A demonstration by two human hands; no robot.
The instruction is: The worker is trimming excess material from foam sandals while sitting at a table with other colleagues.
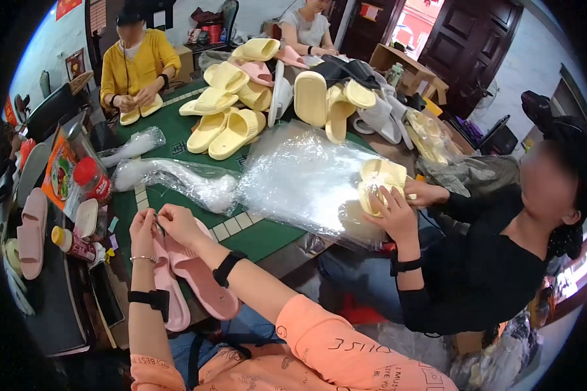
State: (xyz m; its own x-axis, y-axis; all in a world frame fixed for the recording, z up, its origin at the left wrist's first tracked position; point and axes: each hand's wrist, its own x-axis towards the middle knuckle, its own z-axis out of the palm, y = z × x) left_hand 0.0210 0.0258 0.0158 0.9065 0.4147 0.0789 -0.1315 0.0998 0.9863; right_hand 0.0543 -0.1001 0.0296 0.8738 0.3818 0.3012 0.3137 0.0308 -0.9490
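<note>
A pair of pink slippers (205, 287) lies at the near edge of the table, below my hands and between my forearms. Over their far ends my left hand (143, 231) is closed in a pinch, fingertips close to those of my right hand (181, 225). My right hand is closed too, its wrist bent across the slippers. Something small and dark seems to sit between the fingertips, too small to name. Farther off lie clear plastic bags (182, 182) with white strands, and a stack of flat clear plastic bags (293, 173).
Yellow slippers (225, 133) are heaped at the far middle, with black and grey ones beside them. A red-lidded jar (92, 179) and a pill bottle (72, 241) stand left. At right a co-worker's hand (394, 212) holds yellow slippers. Two other people sit across the green table.
</note>
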